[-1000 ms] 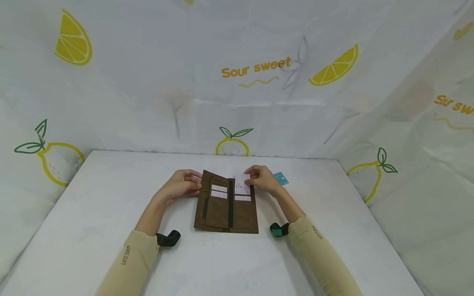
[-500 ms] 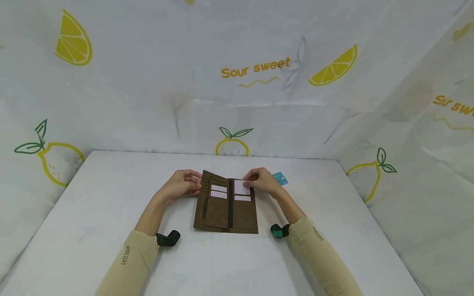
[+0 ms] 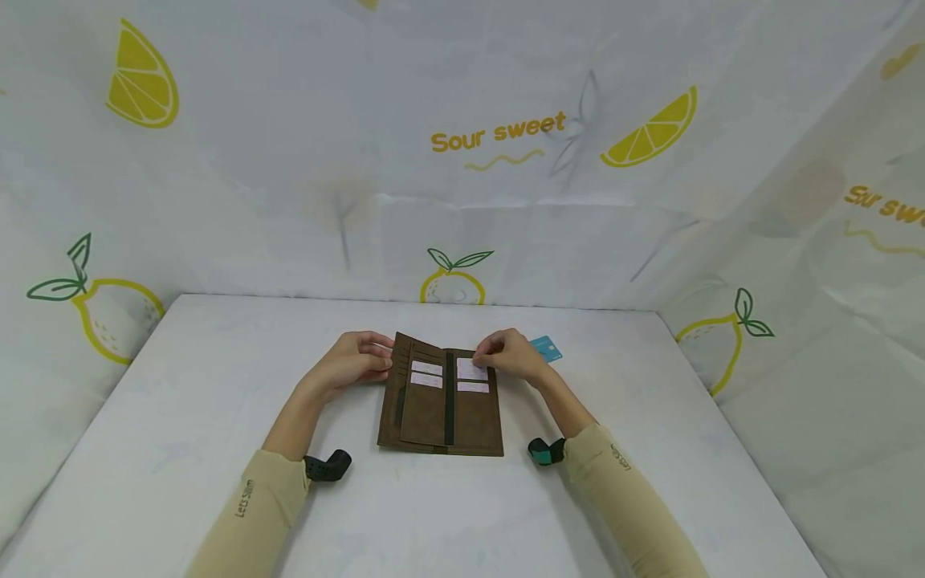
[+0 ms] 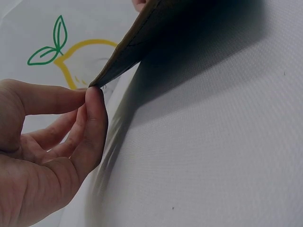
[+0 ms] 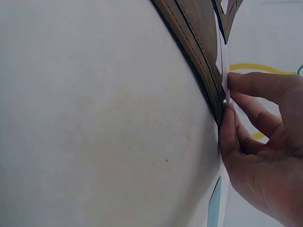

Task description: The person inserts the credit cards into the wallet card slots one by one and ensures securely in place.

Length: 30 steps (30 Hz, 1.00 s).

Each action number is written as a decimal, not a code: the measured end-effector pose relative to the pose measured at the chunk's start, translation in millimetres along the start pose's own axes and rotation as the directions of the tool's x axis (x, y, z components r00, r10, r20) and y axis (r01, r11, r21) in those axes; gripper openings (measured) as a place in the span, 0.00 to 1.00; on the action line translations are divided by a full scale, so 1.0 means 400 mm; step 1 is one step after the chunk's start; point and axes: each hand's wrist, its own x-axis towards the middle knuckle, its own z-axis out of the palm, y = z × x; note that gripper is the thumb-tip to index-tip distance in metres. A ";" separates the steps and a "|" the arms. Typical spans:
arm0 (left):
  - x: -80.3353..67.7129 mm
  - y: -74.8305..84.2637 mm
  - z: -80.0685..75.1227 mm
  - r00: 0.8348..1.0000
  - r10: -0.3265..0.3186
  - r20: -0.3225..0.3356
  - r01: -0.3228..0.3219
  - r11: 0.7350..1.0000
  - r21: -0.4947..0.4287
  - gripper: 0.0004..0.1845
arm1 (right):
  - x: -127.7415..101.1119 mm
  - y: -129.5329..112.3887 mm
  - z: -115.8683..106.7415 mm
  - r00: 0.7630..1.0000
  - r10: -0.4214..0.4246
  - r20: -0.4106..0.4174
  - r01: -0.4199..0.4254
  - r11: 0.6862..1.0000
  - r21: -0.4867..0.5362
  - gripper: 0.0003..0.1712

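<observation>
A long brown wallet [image 3: 426, 417] stands open on the white table, its left cover tilted up. My left hand [image 3: 350, 360] pinches the upper left edge of that cover between thumb and fingers, as the left wrist view shows the hand [image 4: 57, 156] close up. At the top of the right panel, my right hand [image 3: 511, 353] pinches a white card [image 3: 470, 372] with pinkish print, which sits partly in a slot. In the right wrist view, the thumb of the right hand [image 5: 270, 137] lies against the card and other fingers are behind the wallet edge.
More white cards [image 3: 427, 380] sit in the slots on both sides of the wallet. A blue card [image 3: 551, 348] lies on the table [image 3: 405, 522] behind the right hand. White lemon-printed fabric [image 3: 390, 160] hangs at the back and sides.
The white card under my right hand has slid down deeper into the wallet's right slot, and the hand has sunk slightly with it. The left hand and wallet stay nearly still.
</observation>
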 end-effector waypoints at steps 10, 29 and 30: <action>0.002 0.001 0.002 1.000 0.005 0.004 -0.005 1.000 0.002 0.23 | 0.001 0.003 -0.004 1.000 0.001 -0.004 -0.001 1.000 -0.001 0.09; 0.001 -0.002 0.003 1.000 0.007 0.018 -0.007 1.000 -0.007 0.24 | -0.039 0.059 -0.102 0.992 0.048 -0.116 -0.049 0.999 -0.001 0.16; 0.001 -0.001 0.003 1.000 0.008 0.018 -0.008 1.000 -0.009 0.23 | -0.042 0.062 -0.108 0.991 0.055 -0.125 -0.056 0.998 -0.003 0.16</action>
